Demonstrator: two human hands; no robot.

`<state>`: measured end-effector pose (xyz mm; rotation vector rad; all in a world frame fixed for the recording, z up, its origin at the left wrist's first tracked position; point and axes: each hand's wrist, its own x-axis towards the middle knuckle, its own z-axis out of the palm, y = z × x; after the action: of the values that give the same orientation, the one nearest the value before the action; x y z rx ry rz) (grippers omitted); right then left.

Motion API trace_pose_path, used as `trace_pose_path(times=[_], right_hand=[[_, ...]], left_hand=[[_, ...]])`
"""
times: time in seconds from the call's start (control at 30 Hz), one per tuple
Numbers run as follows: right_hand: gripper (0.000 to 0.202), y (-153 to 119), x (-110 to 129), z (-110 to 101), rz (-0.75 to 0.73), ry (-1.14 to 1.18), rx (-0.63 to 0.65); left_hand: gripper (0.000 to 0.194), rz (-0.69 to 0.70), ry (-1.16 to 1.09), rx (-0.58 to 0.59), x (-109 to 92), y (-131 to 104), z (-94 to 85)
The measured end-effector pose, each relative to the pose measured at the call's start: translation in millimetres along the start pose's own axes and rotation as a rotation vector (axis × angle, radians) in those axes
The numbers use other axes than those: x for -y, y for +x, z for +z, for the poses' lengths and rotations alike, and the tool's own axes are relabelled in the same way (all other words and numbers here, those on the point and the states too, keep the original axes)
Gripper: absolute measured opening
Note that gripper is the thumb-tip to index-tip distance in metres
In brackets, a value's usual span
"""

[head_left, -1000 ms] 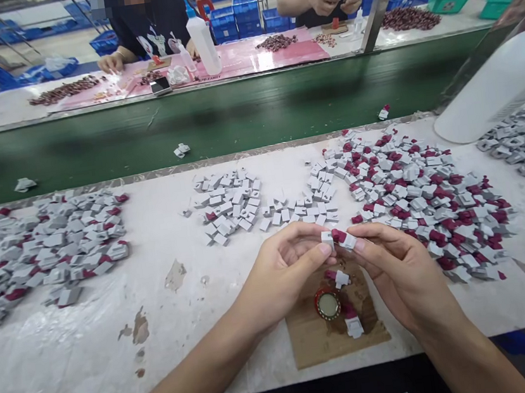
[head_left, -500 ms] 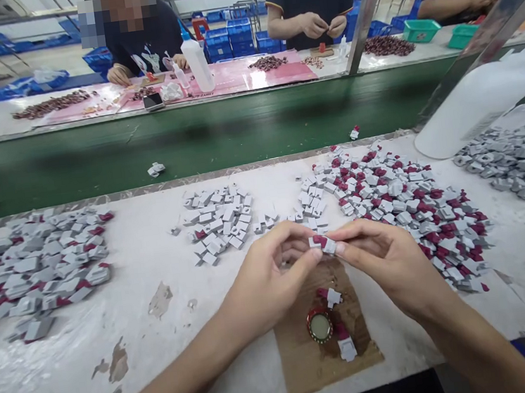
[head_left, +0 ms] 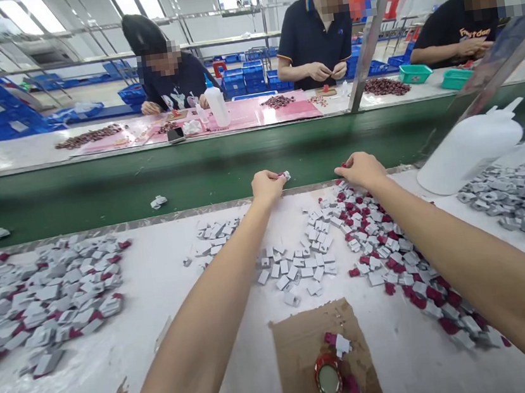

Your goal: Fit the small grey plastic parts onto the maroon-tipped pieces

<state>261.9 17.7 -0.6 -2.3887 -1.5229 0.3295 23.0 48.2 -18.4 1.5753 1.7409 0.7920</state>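
Note:
My left hand [head_left: 267,186] is stretched out to the far edge of the white table, its fingertips pinched on a small grey and maroon part [head_left: 284,175] at the rim of the green conveyor belt [head_left: 202,172]. My right hand [head_left: 359,169] reaches over the far end of a heap of grey and maroon parts [head_left: 392,238], fingers curled down on the parts; whether it holds one I cannot tell. A smaller group of plain grey parts [head_left: 300,268] lies between my arms.
A brown cardboard square [head_left: 305,350] near me carries a red round tin [head_left: 329,378] and two parts. More part heaps lie left [head_left: 45,299] and right [head_left: 516,200]. A white squeeze bottle [head_left: 470,149] stands at the right. Three people work across the belt.
Both hands left the spot above the cardboard and stretched forward to the table's far edge. The left hand carried the joined part along. The camera tilted up.

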Motion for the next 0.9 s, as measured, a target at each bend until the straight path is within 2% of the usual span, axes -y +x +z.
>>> trace_pose_path(times=[0.1, 0.23, 0.37, 0.53, 0.63, 0.73, 0.83, 0.9], right_hand=[[0.036, 3.0, 10.0, 10.6, -0.055, -0.020, 0.017], [0.034, -1.1, 15.8, 11.8, -0.170, -0.002, 0.027], [0.035, -5.8, 14.8, 12.1, -0.193, -0.005, 0.032], [0.037, -2.0, 24.1, 16.8, -0.171, 0.038, 0.055], [0.035, -7.6, 37.6, 15.5, -0.238, 0.128, 0.073], [0.026, -35.3, 47.5, 9.0, -0.383, 0.267, 0.080], [0.007, -85.7, 44.2, 1.0, -0.557, 0.429, 0.066], [0.006, -123.5, 35.3, -1.7, -0.650, 0.518, 0.049]], left_hand=[[0.038, -0.026, 0.034, 0.023, -1.2, 5.0, -0.2], [0.040, 0.001, 0.059, -0.003, -1.4, -9.9, -10.9], [0.051, 0.084, 0.045, -0.011, 0.1, -46.5, -18.2], [0.045, 0.171, -0.019, 0.123, 2.0, -107.8, -14.8], [0.037, 0.192, -0.093, 0.202, 5.8, -134.7, -18.6], [0.027, 0.167, -0.192, 0.221, 10.0, -146.8, -31.6], [0.029, 0.135, -0.309, 0.196, 12.4, -153.1, -46.8], [0.032, 0.135, -0.441, 0.198, 13.1, -158.9, -52.8]])
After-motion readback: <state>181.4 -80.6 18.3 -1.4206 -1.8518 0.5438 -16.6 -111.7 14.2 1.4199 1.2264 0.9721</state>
